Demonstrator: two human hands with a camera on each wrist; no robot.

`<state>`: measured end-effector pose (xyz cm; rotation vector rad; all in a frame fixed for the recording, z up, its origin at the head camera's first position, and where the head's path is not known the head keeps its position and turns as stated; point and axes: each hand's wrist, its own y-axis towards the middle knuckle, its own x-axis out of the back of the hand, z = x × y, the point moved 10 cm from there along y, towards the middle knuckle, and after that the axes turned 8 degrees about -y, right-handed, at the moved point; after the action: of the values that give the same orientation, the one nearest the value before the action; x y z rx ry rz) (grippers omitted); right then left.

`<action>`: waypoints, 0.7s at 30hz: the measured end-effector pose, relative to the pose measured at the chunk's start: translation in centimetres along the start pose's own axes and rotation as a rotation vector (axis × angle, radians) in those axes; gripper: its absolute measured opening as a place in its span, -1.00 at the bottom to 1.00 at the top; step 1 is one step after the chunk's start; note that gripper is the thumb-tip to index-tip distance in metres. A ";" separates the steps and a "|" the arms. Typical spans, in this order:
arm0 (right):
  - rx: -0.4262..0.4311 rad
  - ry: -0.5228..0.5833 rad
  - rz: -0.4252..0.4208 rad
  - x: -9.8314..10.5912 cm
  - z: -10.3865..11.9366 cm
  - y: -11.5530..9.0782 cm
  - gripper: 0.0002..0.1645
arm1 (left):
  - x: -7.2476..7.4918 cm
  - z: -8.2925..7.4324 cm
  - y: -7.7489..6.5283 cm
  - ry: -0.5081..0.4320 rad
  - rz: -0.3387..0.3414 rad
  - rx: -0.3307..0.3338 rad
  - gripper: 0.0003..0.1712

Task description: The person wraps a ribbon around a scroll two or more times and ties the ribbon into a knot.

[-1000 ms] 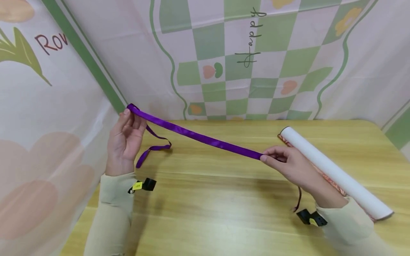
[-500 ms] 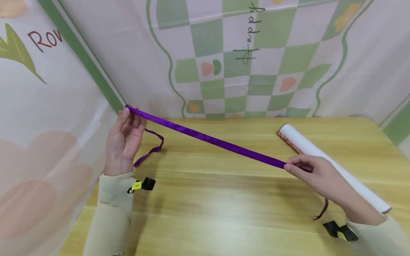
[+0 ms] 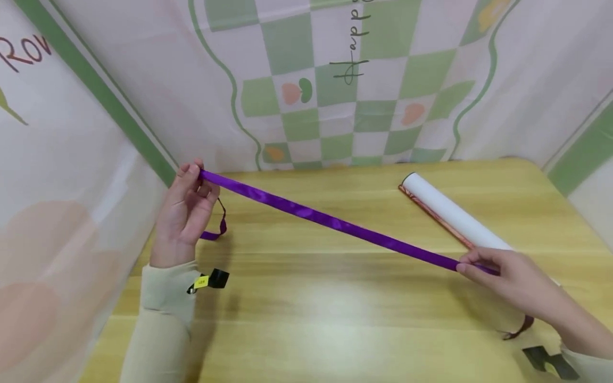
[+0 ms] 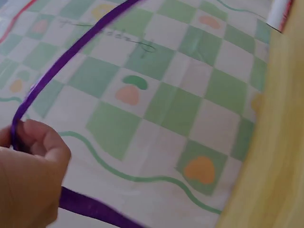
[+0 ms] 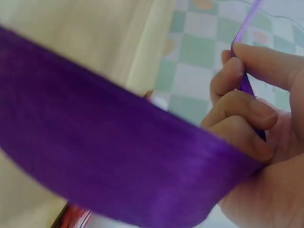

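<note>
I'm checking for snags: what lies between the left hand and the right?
Only the purple ribbon, nearly straight from left hand to right hand, above the table, as the head view shows.

Beige sleeves, black attachments, yellow label

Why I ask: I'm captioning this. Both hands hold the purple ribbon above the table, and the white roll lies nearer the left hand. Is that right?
No: the white roll lies nearer the right hand, not the left hand, as the head view shows. Both hands hold the purple ribbon above the table.
</note>
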<state>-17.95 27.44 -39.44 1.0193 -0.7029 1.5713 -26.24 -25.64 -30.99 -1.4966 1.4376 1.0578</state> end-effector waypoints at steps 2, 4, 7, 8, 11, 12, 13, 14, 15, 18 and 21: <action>-0.001 -0.044 -0.013 0.2 -0.9 -0.6 -0.94 | 1.0 0.3 0.2 0.097 -0.057 -0.006 -0.85; -0.008 -0.084 -0.020 0.4 -1.9 -1.2 -0.91 | 2.0 0.4 0.3 0.184 -0.103 -0.008 -0.86; -0.048 -0.134 0.005 0.9 -3.8 -2.0 -0.96 | 3.5 0.5 0.3 0.341 -0.146 0.000 -0.84; -0.066 -0.146 0.020 1.0 -4.4 -2.2 -0.96 | 3.9 0.5 0.2 0.396 -0.151 0.012 -0.83; -0.105 -0.160 0.066 1.6 -6.4 -2.5 -0.93 | 5.3 0.9 -0.1 0.588 -0.163 0.071 -0.82; -0.115 -0.162 0.076 1.8 -7.0 -2.6 -0.93 | 5.8 1.1 -0.2 0.642 -0.167 0.101 -0.83; -0.125 -0.165 0.086 2.1 -7.6 -2.5 -0.91 | 6.2 1.2 -0.3 0.711 -0.173 0.125 -0.82; -0.132 -0.170 0.089 2.4 -8.2 -2.5 -0.89 | 6.6 1.4 -0.3 0.776 -0.179 0.148 -0.82; -0.129 -0.174 0.087 2.7 -8.6 -2.4 -0.88 | 7.0 1.5 -0.4 0.848 -0.188 0.172 -0.85; -0.137 -0.214 0.080 3.7 -9.7 -2.3 -0.79 | 8.1 1.9 -0.8 1.042 -0.207 0.231 -0.88; -0.129 -0.270 0.081 4.3 -10.4 -2.4 -0.75 | 8.9 2.1 -1.2 1.217 -0.206 0.271 -0.65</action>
<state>-18.40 38.91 -40.55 1.1296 -1.0295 1.4501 -25.06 -26.68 -40.10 -2.1087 1.9920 -0.3200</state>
